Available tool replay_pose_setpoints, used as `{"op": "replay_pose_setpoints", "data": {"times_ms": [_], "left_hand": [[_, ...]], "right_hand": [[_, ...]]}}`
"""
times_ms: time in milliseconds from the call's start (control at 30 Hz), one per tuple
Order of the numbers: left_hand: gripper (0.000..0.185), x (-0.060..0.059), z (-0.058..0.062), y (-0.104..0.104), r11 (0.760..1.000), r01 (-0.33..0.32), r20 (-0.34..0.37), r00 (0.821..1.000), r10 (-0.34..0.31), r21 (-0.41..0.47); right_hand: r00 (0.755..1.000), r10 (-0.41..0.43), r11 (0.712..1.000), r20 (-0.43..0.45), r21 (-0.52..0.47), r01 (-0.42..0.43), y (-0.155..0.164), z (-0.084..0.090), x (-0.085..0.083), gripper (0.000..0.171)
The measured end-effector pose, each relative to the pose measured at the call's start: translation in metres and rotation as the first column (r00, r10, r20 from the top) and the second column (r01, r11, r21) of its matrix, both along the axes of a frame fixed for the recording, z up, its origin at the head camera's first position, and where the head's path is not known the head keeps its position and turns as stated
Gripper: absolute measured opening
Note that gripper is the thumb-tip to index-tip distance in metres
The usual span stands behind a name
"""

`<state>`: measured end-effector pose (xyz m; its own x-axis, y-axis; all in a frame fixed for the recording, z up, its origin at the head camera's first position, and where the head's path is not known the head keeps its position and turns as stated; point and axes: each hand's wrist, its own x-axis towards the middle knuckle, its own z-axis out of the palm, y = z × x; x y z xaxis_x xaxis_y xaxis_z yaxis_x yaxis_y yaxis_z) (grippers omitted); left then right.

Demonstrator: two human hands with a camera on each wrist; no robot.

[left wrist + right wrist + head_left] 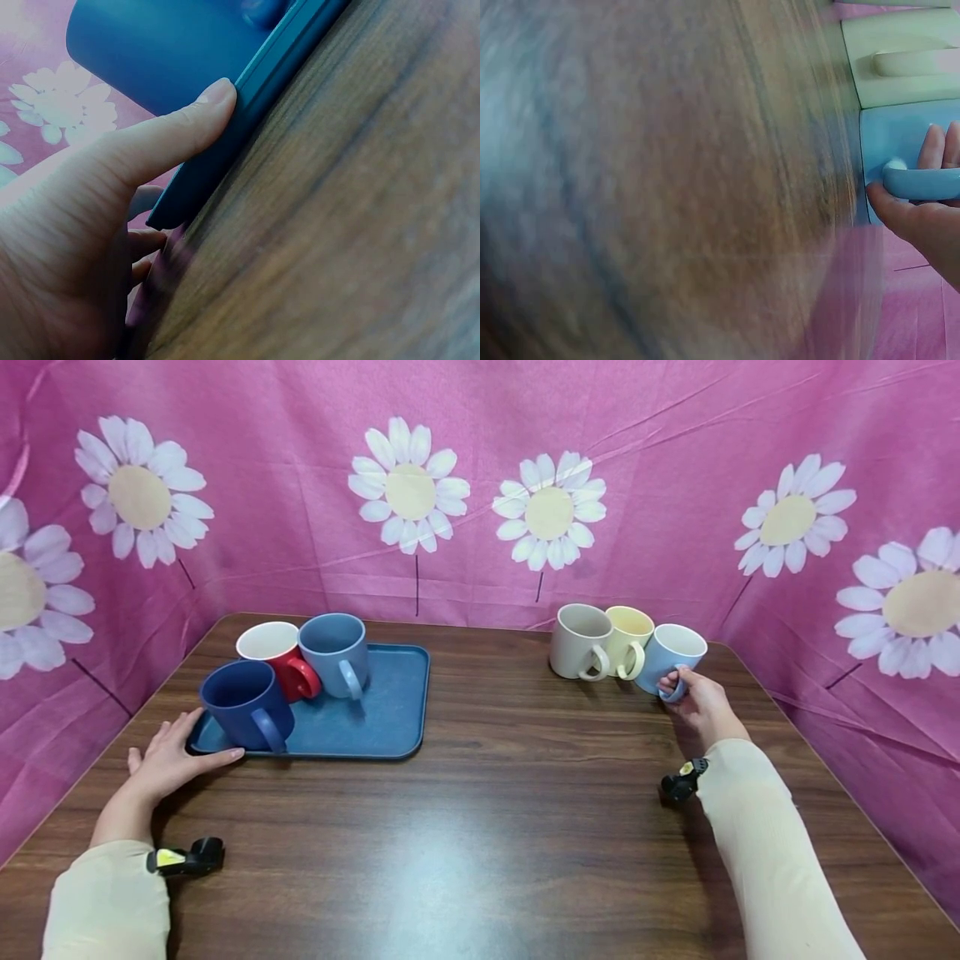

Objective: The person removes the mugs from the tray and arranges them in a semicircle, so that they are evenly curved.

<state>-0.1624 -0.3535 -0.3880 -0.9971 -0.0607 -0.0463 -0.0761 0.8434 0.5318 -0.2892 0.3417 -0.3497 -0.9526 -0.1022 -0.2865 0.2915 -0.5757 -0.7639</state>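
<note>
**Light blue mug held by its handle at the right of the table**

Light blue mug [672, 653] stands at the right end of a row of three, just beside the yellow mug [628, 637] and the beige mug [579, 639]. From the head view we see our right hand [697, 697] with fingers curled round its handle, the arm reaching forward over the wooden table [480, 810]. Our left hand [168, 760] lies flat on the table, fingers straight, the thumb along the near edge of the blue tray [375, 727]. On the tray stand a navy mug [243, 702], a red mug [273, 652] and a grey-blue mug [335, 652].

At the left wrist, we see the thumb [180, 127] pressed against the tray's rim [225, 157], the other fingers straight beneath it.

At the right wrist, blurred, we see fingertips [930, 146] and thumb pinching the mug's handle [922, 180].
</note>
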Motion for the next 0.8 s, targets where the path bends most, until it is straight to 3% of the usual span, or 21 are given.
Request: {"op": "replay_pose_setpoints", "data": {"times_ms": [200,533,800], "left_hand": [[0.096,0.0003,0.0006,0.0005,1.000,0.000,0.006,1.000,0.000,0.001],[0.096,-0.0007,-0.0009,-0.0014,1.000,0.000,-0.011,1.000,0.000,0.008],[0.096,-0.0003,-0.0009,-0.0009,1.000,-0.001,-0.012,1.000,0.001,0.012]], "right_hand": [[0.999,-0.023,0.994,-0.023,0.105,0.025,-0.0026,0.0012,0.0012,0.039],[0.998,-0.055,0.988,-0.036,0.140,0.060,-0.0053,0.0028,0.0005,0.040],[0.998,-0.025,0.977,-0.052,0.209,0.036,-0.0052,0.0066,0.0026,0.039]]}}
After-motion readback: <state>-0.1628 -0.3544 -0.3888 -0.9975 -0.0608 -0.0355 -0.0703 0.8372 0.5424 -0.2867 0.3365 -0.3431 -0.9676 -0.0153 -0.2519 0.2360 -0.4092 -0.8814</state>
